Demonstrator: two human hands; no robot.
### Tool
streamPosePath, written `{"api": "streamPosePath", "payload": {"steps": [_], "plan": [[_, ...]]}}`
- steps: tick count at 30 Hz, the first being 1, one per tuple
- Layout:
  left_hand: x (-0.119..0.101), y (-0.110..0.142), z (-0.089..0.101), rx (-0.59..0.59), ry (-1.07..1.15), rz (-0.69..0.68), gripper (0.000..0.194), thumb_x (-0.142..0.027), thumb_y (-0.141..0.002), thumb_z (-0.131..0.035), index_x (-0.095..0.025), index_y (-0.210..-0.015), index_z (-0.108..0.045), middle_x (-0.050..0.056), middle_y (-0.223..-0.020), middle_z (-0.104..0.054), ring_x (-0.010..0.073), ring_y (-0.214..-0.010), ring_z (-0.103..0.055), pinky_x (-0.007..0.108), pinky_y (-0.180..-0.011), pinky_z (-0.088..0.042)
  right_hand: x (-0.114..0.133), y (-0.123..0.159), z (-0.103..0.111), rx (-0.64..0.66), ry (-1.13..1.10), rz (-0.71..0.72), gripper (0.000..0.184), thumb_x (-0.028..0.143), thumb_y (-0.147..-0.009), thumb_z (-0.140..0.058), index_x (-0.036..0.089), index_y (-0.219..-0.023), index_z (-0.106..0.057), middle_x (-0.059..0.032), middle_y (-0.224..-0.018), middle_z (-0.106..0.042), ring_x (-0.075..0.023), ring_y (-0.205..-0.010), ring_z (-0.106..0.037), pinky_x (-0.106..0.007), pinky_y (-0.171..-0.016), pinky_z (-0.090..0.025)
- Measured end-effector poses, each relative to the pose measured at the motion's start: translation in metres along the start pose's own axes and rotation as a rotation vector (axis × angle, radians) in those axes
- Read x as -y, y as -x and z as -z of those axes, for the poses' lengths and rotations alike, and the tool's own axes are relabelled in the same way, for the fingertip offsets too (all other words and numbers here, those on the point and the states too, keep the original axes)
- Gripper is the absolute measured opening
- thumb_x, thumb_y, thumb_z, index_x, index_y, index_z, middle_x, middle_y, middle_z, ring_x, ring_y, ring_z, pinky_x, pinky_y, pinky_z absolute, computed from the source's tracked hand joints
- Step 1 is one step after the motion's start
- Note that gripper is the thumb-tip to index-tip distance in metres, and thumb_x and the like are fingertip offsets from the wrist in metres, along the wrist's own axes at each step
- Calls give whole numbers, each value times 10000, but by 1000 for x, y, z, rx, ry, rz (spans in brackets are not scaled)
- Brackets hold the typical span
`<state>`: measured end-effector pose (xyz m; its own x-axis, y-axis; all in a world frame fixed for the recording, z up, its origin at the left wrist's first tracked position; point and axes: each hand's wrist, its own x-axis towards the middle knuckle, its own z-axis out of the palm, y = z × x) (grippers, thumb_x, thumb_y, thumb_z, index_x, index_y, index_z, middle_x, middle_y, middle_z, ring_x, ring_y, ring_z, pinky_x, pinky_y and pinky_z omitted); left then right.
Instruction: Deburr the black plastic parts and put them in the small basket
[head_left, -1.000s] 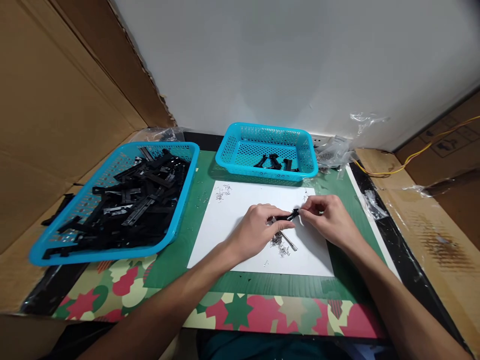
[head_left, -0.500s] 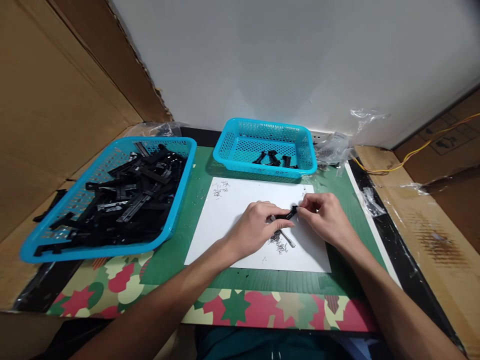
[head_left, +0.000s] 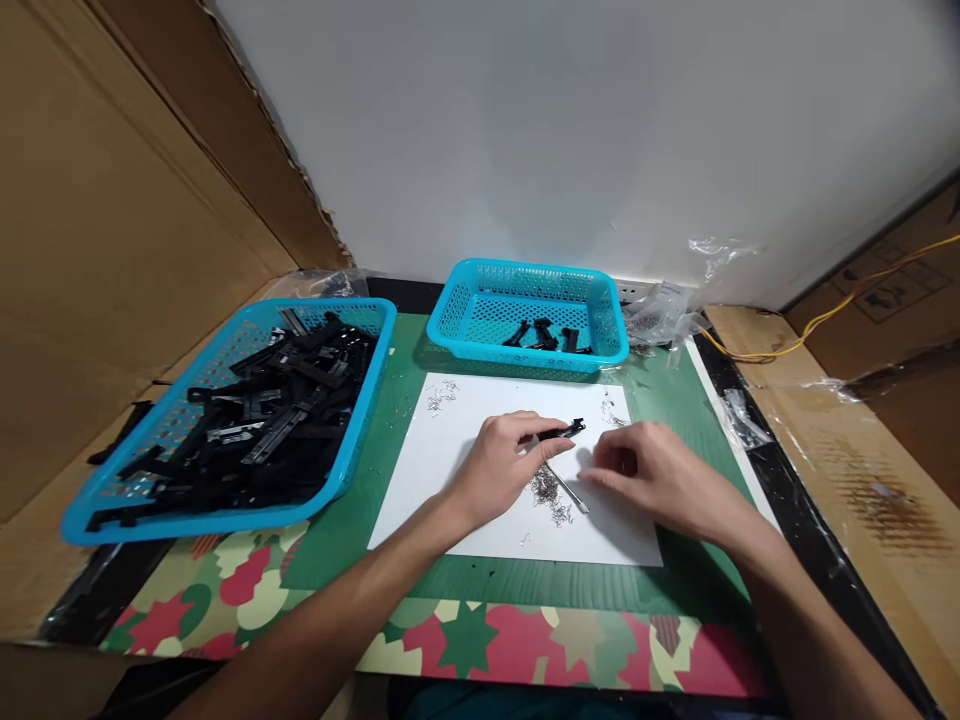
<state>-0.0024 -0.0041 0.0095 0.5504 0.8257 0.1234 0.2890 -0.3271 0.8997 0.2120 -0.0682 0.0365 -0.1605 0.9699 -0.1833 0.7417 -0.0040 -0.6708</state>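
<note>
My left hand (head_left: 504, 462) is closed on a small black plastic part (head_left: 564, 431), holding it just above the white paper sheet (head_left: 450, 470). My right hand (head_left: 651, 476) hovers low over the sheet to the right of the part, fingers curled loosely and pointing down toward a thin metal rod (head_left: 568, 489); nothing shows in it. A little heap of tiny metal springs (head_left: 546, 488) lies on the paper under the hands.
A large blue basket (head_left: 112, 500) full of black plastic parts sits at the left. A smaller blue basket (head_left: 480, 345) with a few black parts stands behind the paper. Crumpled clear bags (head_left: 660, 305) lie at the back right; cardboard walls flank the green mat (head_left: 675, 395).
My right hand has let go of the black part's end and dropped down and right toward the paper. My left hand still holds the part, slightly raised.
</note>
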Motion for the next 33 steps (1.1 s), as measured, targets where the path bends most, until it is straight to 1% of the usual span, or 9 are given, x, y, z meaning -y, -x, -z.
{"api": "streamPosePath", "payload": {"steps": [5,8,12,16,19,22,25,29,33], "plan": [[1,0,0,-15,-29,-7,217,-282,-937,-769,-189,-1125,-824,76,-992,-801,201,-873,-705,311,-776,-527,4,2,-9,67,18,24,283,422,-815,-865,193,-795,-699,-11,-703,-690,-132,-589,-542,-273,-546,-357],[2,0,-1,-12,-36,-20,220,-282,-940,-767,-187,-1130,-821,77,-987,-802,202,-872,-704,317,-784,-527,1,1,-9,96,-2,31,193,341,-879,-795,201,-791,-695,-1,-684,-678,-129,-583,-540,-271,-553,-364],[3,1,-2,-22,-33,-15,225,-280,-937,-774,-175,-1131,-818,75,-979,-804,201,-869,-701,320,-793,-523,-7,3,-6,76,23,32,164,229,-927,-649,209,-765,-660,-7,-684,-677,-138,-584,-532,-280,-557,-350],[4,2,-3,-43,-30,7,212,-287,-939,-772,-180,-1116,-818,76,-1018,-808,204,-884,-710,317,-794,-527,-20,10,5,124,117,45,164,97,-818,-613,221,-713,-591,17,-630,-615,-131,-560,-476,-286,-530,-296],[5,2,-3,-47,-37,8,207,-296,-938,-774,-178,-1103,-817,76,-1023,-811,208,-881,-714,323,-797,-529,-28,14,18,127,148,31,160,95,-791,-619,229,-726,-562,34,-611,-582,-128,-548,-438,-287,-514,-280],[5,3,-3,-18,-88,-22,208,-318,-945,-771,-188,-1101,-819,75,-1031,-817,224,-918,-716,356,-864,-525,-28,13,28,42,42,42,91,237,-920,-602,233,-832,-579,9,-709,-638,-147,-613,-509,-272,-541,-352],[6,4,-3,45,-158,-74,233,-329,-931,-790,-201,-1124,-815,68,-1023,-822,235,-942,-714,382,-915,-502,-25,5,25,-99,-167,46,168,356,-997,-556,225,-899,-594,-10,-777,-655,-151,-622,-561,-269,-563,-426],[6,5,-3,123,-229,-179,178,-274,-925,-797,-195,-1082,-824,64,-1030,-826,221,-909,-715,377,-902,-472,-26,-9,7,-200,-404,26,235,408,-988,-609,205,-872,-628,2,-728,-655,-151,-571,-619,-289,-593,-494],[6,5,-3,141,-256,-228,93,-226,-939,-778,-219,-1011,-837,40,-1037,-832,198,-868,-718,365,-874,-440,-30,-15,-8,-243,-519,19,250,423,-945,-690,183,-874,-678,-27,-785,-714,-167,-636,-683,-308,-669,-544]]}}
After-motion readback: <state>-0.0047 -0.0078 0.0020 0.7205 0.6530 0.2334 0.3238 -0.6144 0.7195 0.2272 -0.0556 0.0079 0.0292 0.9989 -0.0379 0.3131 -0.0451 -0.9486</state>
